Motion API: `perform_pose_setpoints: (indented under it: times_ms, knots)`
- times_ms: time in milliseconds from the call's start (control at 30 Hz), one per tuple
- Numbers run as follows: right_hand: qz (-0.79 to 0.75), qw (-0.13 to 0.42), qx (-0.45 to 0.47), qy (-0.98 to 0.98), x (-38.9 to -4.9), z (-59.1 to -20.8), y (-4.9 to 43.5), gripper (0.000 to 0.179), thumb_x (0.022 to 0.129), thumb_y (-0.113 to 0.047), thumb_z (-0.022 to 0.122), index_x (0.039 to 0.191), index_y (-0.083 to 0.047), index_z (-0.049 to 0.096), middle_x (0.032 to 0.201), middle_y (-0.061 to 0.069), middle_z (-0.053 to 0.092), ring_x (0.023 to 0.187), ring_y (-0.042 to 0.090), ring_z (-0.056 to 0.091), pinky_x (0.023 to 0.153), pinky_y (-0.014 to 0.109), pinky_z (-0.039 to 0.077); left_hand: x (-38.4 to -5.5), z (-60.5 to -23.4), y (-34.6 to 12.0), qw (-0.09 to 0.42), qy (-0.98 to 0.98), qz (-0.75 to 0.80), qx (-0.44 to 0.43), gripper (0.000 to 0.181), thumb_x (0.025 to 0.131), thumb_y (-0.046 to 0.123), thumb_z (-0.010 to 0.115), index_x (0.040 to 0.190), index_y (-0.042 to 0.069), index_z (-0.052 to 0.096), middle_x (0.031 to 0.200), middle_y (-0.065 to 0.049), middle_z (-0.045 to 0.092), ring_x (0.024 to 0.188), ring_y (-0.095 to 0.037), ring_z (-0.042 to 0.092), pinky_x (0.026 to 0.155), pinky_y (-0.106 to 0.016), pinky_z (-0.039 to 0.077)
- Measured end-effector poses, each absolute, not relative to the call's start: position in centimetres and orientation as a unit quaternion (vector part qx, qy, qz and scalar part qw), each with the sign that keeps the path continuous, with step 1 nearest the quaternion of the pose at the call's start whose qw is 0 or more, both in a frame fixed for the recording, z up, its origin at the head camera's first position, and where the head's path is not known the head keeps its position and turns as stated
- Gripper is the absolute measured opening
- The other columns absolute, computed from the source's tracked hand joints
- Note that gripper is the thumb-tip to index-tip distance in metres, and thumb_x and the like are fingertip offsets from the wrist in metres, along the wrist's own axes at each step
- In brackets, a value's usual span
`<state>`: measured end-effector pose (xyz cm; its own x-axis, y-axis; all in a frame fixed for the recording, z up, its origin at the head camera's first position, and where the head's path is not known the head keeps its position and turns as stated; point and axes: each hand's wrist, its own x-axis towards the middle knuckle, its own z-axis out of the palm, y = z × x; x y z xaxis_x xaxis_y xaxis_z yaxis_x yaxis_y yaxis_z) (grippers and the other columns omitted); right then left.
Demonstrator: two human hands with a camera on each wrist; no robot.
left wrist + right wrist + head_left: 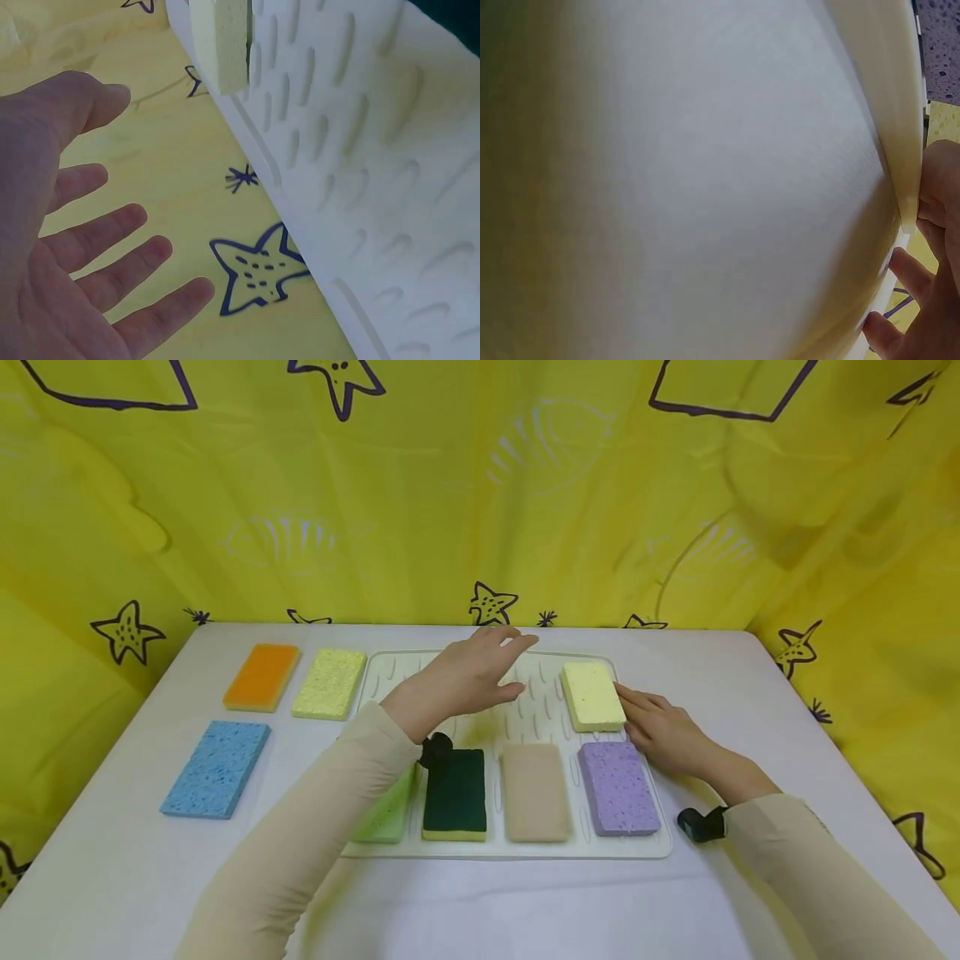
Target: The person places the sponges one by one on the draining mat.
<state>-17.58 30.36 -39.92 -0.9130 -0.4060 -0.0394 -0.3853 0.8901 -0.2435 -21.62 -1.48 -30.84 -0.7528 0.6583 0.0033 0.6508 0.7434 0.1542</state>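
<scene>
Over the back of a white ridged tray (540,702), my left hand (472,672) hovers with its fingers spread and nothing in them. Its outstretched fingers also show in the left wrist view. A pale yellow sponge (593,697) lies at the tray's back right corner. My right hand (663,731) is at the tray's right edge, fingertips against that sponge's right side. Along the tray's front half lie a green sponge (386,814), partly behind my left sleeve, a dark green scouring sponge (454,793), a beige sponge (535,793) and a purple sponge (619,789).
Left of the tray, on the white table (112,835), lie an orange sponge (262,677), a speckled yellow sponge (328,683) and a blue sponge (216,768). A yellow patterned curtain (420,510) hangs behind the table and at both sides.
</scene>
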Motion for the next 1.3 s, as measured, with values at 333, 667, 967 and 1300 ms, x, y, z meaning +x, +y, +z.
perform_pose_setpoints:
  times_ms: [333, 667, 967, 1300]
  knots:
    - [-0.114, 0.050, -0.197, 0.973, -17.4, -39.8, 30.3, 0.053, 0.104, -0.018, 0.044, 0.154, -0.004, 0.033, 0.161, 0.017, 0.029, 0.138, 0.049, 0.036, 0.098, 0.070, 0.035, -21.3, -31.5, -5.6, -0.015, 0.940, 0.095, 0.328, 0.065, 0.097, 0.032, 0.063, 0.153, 0.015, 0.037, 0.152, -0.013, 0.044, 0.139, -0.033, 0.043, 0.105, -0.048, 0.048]
    - [-0.113, 0.060, -0.190, 0.973, -17.5, -39.7, 30.2, 0.053, 0.105, -0.020, 0.042, 0.155, -0.004, 0.031, 0.162, 0.017, 0.027, 0.140, 0.048, 0.033, 0.101, 0.072, 0.033, -21.1, -33.0, -8.9, -0.019, 0.954, 0.094, 0.283, 0.062, 0.096, 0.031, 0.064, 0.150, 0.013, 0.041, 0.150, -0.016, 0.045, 0.138, -0.037, 0.042, 0.105, -0.055, 0.045]
    - [-0.110, 0.047, -0.201, 0.972, -17.5, -39.7, 30.1, 0.053, 0.104, -0.017, 0.044, 0.153, -0.003, 0.034, 0.161, 0.017, 0.029, 0.137, 0.049, 0.036, 0.099, 0.072, 0.035, -21.0, -33.8, -11.7, -0.035, 0.962, 0.089, 0.257, 0.061, 0.094, 0.029, 0.067, 0.148, 0.009, 0.045, 0.149, -0.021, 0.046, 0.135, -0.041, 0.044, 0.106, -0.056, 0.044]
    - [-0.108, 0.042, -0.210, 0.971, -17.4, -39.5, 29.9, 0.051, 0.104, -0.016, 0.044, 0.152, -0.001, 0.035, 0.160, 0.018, 0.030, 0.137, 0.049, 0.037, 0.100, 0.072, 0.036, -21.1, -34.9, -14.4, -0.022, 0.973, 0.083, 0.214, 0.061, 0.095, 0.026, 0.066, 0.147, 0.007, 0.044, 0.148, -0.024, 0.045, 0.132, -0.047, 0.045, 0.103, -0.059, 0.046]
